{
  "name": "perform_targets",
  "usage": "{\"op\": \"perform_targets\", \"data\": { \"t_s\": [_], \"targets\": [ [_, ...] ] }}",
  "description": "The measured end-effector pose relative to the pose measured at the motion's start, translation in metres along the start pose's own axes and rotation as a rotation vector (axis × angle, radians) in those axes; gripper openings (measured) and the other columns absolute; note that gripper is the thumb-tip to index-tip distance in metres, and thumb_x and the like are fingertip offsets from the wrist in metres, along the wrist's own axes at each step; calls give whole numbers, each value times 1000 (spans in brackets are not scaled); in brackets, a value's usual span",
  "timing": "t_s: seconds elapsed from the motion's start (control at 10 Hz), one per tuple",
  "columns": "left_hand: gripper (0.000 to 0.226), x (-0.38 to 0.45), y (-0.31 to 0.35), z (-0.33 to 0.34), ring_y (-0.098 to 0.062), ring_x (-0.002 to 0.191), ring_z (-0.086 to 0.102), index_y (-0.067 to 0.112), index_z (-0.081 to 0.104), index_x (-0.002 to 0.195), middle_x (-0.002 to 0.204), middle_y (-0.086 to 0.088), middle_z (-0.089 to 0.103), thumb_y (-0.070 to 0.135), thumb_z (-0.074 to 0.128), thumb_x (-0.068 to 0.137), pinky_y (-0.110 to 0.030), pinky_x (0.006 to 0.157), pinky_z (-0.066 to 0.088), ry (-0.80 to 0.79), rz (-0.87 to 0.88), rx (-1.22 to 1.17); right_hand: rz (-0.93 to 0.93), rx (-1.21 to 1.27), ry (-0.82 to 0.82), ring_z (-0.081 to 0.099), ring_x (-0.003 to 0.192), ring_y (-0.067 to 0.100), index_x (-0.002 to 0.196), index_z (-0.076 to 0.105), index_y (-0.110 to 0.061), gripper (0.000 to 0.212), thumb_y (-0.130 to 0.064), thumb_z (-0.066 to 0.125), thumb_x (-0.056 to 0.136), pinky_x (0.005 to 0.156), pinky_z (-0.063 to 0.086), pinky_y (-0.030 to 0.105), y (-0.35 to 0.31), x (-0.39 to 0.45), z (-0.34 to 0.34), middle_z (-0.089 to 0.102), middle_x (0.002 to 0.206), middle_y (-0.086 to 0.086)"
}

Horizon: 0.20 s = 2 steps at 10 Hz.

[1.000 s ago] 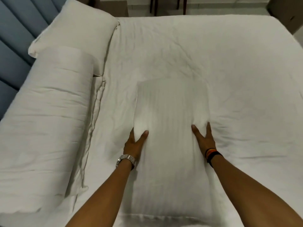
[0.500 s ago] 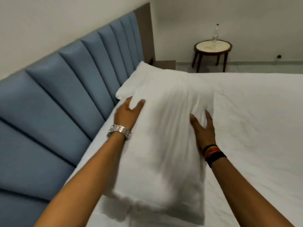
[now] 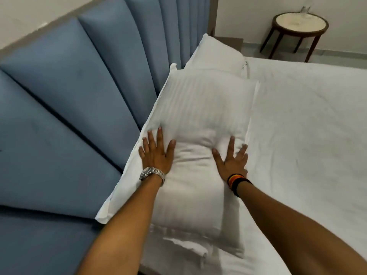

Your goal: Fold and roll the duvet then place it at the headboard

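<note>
A white striped pillow (image 3: 202, 116) lies lengthwise along the blue padded headboard (image 3: 79, 100). My left hand (image 3: 156, 153) and my right hand (image 3: 231, 157) both rest flat on top of it with fingers spread, the left near the headboard edge and the right near the mattress edge. Neither hand grips anything. The pillow dents between them. Crumpled white bedding (image 3: 184, 249) pokes out under the pillow's near end; I cannot tell whether this is the rolled duvet, which is otherwise hidden.
A second white pillow (image 3: 216, 54) sits farther along the headboard, touching the striped one. The white bed sheet (image 3: 307, 135) spreads to the right. A round wooden side table (image 3: 300, 24) stands on the floor beyond the bed's far corner.
Both hands lifted the striped pillow off the middle of the bed and carried it left to the headboard. It now lies there, and both hands have flattened onto it.
</note>
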<state>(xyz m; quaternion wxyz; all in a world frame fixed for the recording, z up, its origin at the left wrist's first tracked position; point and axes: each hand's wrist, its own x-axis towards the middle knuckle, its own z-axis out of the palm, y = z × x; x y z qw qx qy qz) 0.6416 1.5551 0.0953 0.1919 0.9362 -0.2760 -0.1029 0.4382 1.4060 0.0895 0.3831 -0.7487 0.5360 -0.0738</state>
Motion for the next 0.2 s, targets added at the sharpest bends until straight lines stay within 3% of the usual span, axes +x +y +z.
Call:
{"op": "perform_targets", "data": {
  "t_s": [0.1, 0.2],
  "targets": [
    [82, -1, 10, -3, -30, 159, -6, 44, -8, 163, 174, -2, -11, 83, 7, 93, -56, 126, -2, -32, -3, 35, 54, -56, -105, -4, 159, 35, 157, -18, -53, 94, -88, 33, 86, 121, 18, 66, -5, 3, -18, -21, 172, 7],
    [81, 4, 34, -34, -32, 159, -6, 37, -1, 165, 174, -6, -7, 76, 18, 98, -57, 125, -3, 31, 98, -19, -42, 186, -28, 6, 160, 27, 165, 10, -38, 90, -70, 54, 94, 127, 17, 52, -17, -9, -54, -4, 174, 7]
  ]
}}
